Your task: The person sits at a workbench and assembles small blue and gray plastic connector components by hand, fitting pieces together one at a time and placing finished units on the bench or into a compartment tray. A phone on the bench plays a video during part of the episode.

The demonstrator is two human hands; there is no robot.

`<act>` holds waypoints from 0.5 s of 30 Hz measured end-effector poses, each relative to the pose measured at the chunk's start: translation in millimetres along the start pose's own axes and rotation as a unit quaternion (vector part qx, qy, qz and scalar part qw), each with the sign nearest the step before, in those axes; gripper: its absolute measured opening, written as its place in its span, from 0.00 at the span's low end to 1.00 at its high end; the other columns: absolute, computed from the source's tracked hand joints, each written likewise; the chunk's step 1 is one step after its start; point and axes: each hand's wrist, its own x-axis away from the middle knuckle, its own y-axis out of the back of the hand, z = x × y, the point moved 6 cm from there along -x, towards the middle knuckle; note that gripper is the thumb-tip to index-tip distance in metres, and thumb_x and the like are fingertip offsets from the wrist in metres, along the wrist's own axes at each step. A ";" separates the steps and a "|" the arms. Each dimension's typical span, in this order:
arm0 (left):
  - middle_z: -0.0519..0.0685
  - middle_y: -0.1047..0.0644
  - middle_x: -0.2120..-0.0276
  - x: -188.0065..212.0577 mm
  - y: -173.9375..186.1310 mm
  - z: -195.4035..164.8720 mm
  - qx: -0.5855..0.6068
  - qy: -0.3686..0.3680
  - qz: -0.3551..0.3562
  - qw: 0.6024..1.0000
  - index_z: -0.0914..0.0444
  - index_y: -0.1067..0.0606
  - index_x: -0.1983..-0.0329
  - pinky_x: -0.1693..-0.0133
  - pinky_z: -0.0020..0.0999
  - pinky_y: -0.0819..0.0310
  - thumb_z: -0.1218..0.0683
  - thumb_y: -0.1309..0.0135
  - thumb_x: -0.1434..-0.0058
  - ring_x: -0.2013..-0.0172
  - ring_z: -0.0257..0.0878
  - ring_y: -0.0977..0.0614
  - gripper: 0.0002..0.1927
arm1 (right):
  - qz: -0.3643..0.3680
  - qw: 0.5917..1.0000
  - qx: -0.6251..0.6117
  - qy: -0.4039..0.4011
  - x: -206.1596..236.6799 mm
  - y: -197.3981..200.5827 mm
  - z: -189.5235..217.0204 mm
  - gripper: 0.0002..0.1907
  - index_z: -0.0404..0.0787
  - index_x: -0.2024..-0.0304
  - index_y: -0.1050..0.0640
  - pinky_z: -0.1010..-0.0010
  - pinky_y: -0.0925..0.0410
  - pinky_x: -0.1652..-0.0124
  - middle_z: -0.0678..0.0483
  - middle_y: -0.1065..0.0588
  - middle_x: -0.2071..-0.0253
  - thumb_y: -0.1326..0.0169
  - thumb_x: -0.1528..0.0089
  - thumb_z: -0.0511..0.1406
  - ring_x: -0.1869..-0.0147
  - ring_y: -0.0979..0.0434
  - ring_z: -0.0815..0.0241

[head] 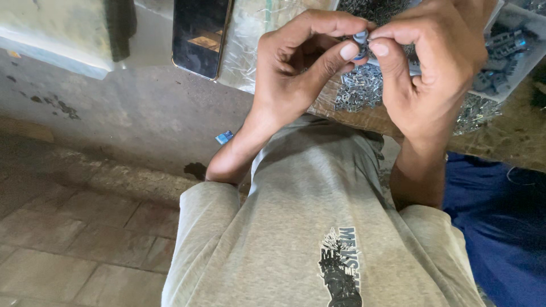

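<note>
Nearest to me is my grey shirt (318,227), with a dark printed patch low on the chest, and beyond it my two forearms rise to meet just over the tabletop (512,142). My left hand (296,68) and right hand (432,68) are drawn close together, fingers (347,51) of both pinched on one small bluish-grey part (360,38) held between the thumb tips, above the near edge of the tabletop; both hands are clenched on it, not slack. Judging from that, I am midway through fitting or working this one piece: it is not yet set down. A heap of small silver metal bits (358,91) lies loose just beyond my hands, so it looks as though plenty is left to handle. To the right, a shallow pale tray (526,57) holds several blue-grey parts (500,51) of a like colour; I cannot tell whether those are finished or waiting. Left of my hands a crinkled clear plastic bag (244,45) lies flat, and left of that a dark phone (200,34) rests with its screen up. Down on the floor (85,239) near the left wall sits a tiny blue scrap (224,137). At the far left, a pale block (51,40) edged in light blue juts out.
</note>
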 end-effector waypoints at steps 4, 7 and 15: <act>0.50 0.18 0.50 -2.3 -0.6 -11.4 -0.066 -0.010 0.011 0.998 0.67 0.25 0.41 0.48 0.26 0.14 0.66 0.43 0.22 0.50 0.32 0.15 0.10 | 0.022 0.995 0.067 0.072 -5.2 5.0 5.4 0.03 0.35 0.56 0.24 0.67 0.37 0.51 0.52 0.23 0.56 0.45 0.28 0.30 0.54 0.28 0.56; 0.51 0.18 0.52 -1.9 0.3 -22.4 -0.165 -0.034 0.033 0.985 0.67 0.25 0.43 0.49 0.26 0.13 0.66 0.42 0.25 0.52 0.34 0.14 0.10 | 0.044 0.989 0.095 0.103 -10.2 6.4 5.1 0.09 0.35 0.60 0.23 0.63 0.37 0.51 0.52 0.23 0.60 0.37 0.28 0.33 0.56 0.27 0.54; 0.53 0.20 0.46 -4.1 1.3 -8.2 0.044 0.016 0.091 0.995 0.66 0.28 0.41 0.50 0.29 0.12 0.66 0.48 0.19 0.50 0.39 0.13 0.08 | -0.136 0.979 0.150 -0.008 53.4 40.3 -35.6 0.10 0.35 0.57 0.21 0.63 0.34 0.50 0.48 0.23 0.58 0.37 0.28 0.37 0.54 0.25 0.53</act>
